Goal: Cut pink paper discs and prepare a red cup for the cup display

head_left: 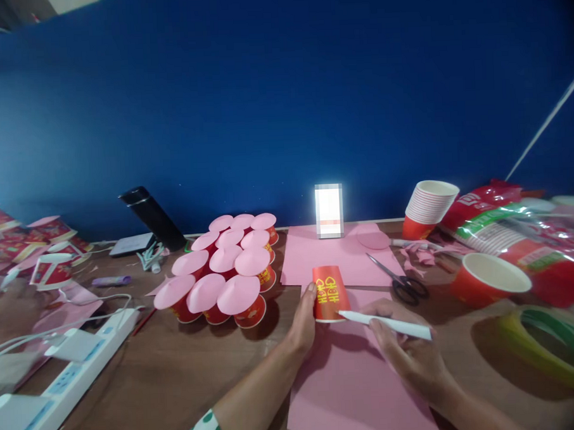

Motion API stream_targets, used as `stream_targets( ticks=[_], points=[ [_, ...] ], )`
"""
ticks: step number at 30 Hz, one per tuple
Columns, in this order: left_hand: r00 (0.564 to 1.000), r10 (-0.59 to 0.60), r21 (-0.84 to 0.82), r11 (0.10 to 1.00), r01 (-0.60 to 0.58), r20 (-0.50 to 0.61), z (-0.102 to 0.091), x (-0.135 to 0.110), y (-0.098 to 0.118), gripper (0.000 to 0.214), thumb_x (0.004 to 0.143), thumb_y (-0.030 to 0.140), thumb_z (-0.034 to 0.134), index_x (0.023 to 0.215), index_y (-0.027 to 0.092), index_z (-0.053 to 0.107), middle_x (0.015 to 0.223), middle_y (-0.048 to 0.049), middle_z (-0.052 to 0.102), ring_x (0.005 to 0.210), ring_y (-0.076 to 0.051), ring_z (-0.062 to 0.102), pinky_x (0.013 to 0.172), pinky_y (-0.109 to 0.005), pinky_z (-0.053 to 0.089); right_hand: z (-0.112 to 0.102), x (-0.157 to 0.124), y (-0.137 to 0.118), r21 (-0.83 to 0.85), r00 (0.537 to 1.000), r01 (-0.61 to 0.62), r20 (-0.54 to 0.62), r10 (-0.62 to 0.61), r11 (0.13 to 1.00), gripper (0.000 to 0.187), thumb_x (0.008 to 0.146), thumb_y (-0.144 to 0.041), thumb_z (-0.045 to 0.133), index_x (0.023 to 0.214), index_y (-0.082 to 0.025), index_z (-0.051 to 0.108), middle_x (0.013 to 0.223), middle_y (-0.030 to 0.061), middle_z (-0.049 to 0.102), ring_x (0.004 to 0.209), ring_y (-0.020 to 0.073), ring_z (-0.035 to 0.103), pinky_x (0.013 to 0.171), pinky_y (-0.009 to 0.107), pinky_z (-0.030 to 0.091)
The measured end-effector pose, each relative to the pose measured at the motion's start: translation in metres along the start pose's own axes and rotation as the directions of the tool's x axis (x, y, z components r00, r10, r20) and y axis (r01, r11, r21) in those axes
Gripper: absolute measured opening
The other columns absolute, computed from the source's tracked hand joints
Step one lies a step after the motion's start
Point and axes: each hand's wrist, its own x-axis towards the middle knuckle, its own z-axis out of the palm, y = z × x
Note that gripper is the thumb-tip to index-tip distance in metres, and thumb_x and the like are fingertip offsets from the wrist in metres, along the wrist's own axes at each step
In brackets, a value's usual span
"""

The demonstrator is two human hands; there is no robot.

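Note:
A red paper cup (329,292) with yellow double-happiness characters stands rim down on a pink paper sheet (341,377). My left hand (305,319) grips its left side, thumb showing; the other fingers are largely hidden. In my right hand (407,343) is a white pen (391,323), its tip at the cup's lower rim. Whether the tip touches the cup or the paper, I cannot tell. Scissors with dark handles (404,286) lie beyond my right hand, partly over a second pink sheet (298,259).
Left of centre, several upturned red cups wear pink paper cones (238,293). A lit phone (329,210) stands behind. Stacked cups (429,205), a single cup (492,279), bagged cups (506,231) and tape (544,343) are right. A power strip (70,376) and another person's blurred hand (15,303) are left.

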Motion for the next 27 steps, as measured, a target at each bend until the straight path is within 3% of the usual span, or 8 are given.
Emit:
stream_targets(
  ticks=[4,9,16,27],
  points=[
    [1.000,0.019,0.008,1.000,-0.019,0.019,-0.0028,0.0017,-0.0018,0.032,0.076,0.048,0.072,0.080,0.017,0.068,0.076,-0.0028,0.068,0.091,-0.023,0.066,0.091,-0.033,0.047,-0.0011,-0.0001,0.0010,-0.013,0.999,-0.010,-0.049,0.010,1.000,0.019,0.093,-0.029,0.052,0.092,-0.018,0.068,0.073,0.0033,0.067,0.064,0.0157,0.063,0.057,0.024,0.052],
    [0.998,0.060,0.035,0.998,-0.060,-0.002,-0.0048,0.0024,-0.0012,0.029,0.077,0.045,0.073,0.081,0.016,0.069,0.081,-0.0042,0.070,0.093,-0.023,0.065,0.092,-0.031,0.045,-0.0010,-0.0003,0.0007,-0.005,0.997,-0.043,-0.058,0.043,0.999,0.018,0.091,-0.030,0.054,0.092,-0.018,0.068,0.062,0.0003,0.062,0.057,0.0157,0.062,0.050,0.023,0.050],
    [1.000,-0.018,-0.055,0.998,0.018,0.001,0.0042,-0.0022,0.0017,0.035,0.072,0.047,0.077,0.085,0.017,0.066,0.083,-0.0040,0.069,0.091,-0.024,0.066,0.091,-0.035,0.048,-0.0020,0.0008,-0.0019,-0.023,1.000,-0.003,-0.019,0.002,1.000,0.020,0.091,-0.029,0.052,0.085,-0.018,0.068,0.064,0.0013,0.063,0.055,0.0145,0.060,0.049,0.023,0.048],
    [0.999,0.002,0.000,1.000,-0.002,0.047,0.0011,-0.0008,0.0009,0.035,0.072,0.047,0.076,0.086,0.017,0.065,0.082,-0.0046,0.071,0.098,-0.026,0.067,0.093,-0.035,0.048,-0.0035,-0.0008,-0.0010,0.009,1.000,-0.031,0.004,0.031,0.999,0.019,0.092,-0.028,0.050,0.085,-0.018,0.065,0.070,0.0020,0.065,0.058,0.0139,0.061,0.052,0.022,0.048]
  ],
)
